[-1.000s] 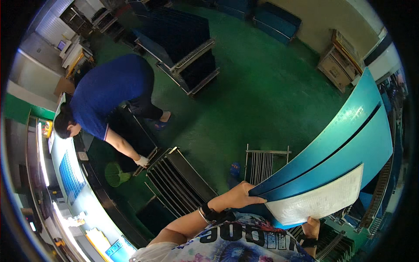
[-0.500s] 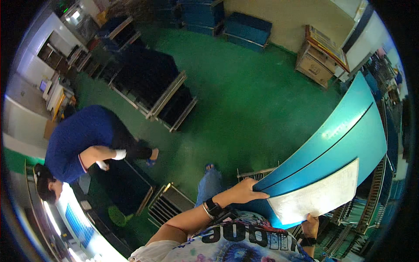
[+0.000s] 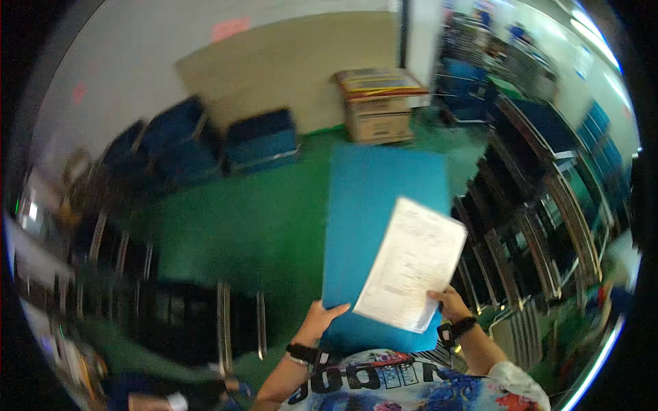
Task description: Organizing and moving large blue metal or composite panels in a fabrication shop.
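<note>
A large flat blue panel [image 3: 367, 198] stretches away from my body, its near end against my printed shirt. My left hand [image 3: 321, 322] grips its left edge near that end, thumb on top. On the panel's right half lies a slanted white document [image 3: 411, 270], perhaps in a clear sleeve; its far right corner reaches past the panel's edge. My right hand [image 3: 450, 305] is closed on the document's right edge, thumb over it. Whether those fingers also hold the panel underneath is hidden.
Dark racks with metal rails [image 3: 528, 233] line the right side. More racks [image 3: 223, 322] stand at left. Cardboard boxes [image 3: 380, 120] and blue stacks [image 3: 260, 140] sit by the far wall on the green floor [image 3: 240, 226]. Another person's arm [image 3: 151, 401] shows at the lower left.
My view has swung to the right. The panel, earlier slanting toward the right, now points straight ahead with the document on it. The other person has shifted to the lower left rim.
</note>
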`<state>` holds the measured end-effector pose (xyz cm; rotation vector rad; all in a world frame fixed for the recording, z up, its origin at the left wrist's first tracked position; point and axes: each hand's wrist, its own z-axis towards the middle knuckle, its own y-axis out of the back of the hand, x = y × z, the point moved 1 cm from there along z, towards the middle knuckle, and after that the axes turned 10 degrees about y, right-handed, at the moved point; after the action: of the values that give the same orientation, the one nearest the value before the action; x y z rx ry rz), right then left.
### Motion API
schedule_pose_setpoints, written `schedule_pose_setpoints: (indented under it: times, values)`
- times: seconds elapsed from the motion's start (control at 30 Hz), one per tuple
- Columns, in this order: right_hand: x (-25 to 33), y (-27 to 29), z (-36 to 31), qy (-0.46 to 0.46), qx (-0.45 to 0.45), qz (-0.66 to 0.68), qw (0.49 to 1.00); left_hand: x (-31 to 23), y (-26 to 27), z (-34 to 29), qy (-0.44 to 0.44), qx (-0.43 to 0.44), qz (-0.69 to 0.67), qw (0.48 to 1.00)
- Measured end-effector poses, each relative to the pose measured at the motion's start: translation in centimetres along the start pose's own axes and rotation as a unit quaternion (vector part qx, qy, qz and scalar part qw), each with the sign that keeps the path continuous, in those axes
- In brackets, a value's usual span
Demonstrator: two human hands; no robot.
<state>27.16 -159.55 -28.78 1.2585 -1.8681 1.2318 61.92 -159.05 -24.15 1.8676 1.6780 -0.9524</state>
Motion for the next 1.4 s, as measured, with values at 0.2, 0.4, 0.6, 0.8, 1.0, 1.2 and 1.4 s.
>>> schedule_pose_setpoints:
  times: [0.2,0.4,0.6,0.8,1.0,1.2,1.4]
  values:
    - [0.3,-1.1,10.3,-0.017,-0.039,0.025,0.999,-2.2,3.2,11.1,-0.030,-0.053,-0.011,0.998]
    - [7.3,-1.0,24.0,0.069,0.020,0.002,0.997,-11.4,3.6,22.4,-0.055,-0.040,-0.053,0.996]
    - [16.1,-0.9,35.8,0.067,0.034,0.011,0.997,-24.2,2.0,31.0,-0.024,-0.040,-0.060,0.997]
    - [23.6,-0.1,46.6,0.132,0.019,0.028,0.991,-35.8,0.0,41.0,-0.062,-0.032,-0.021,0.997]
    - [28.4,5.2,57.0,0.139,-0.050,0.033,0.988,-45.8,-5.0,54.6,-0.060,0.026,-0.025,0.998]
    - [35.0,12.8,62.9,0.168,-0.169,0.095,0.967,-57.6,-14.8,68.0,0.009,0.190,0.125,0.974]
    - [41.7,22.9,67.1,0.256,-0.333,0.098,0.902,-64.6,-29.2,80.7,-0.065,0.304,0.222,0.924]
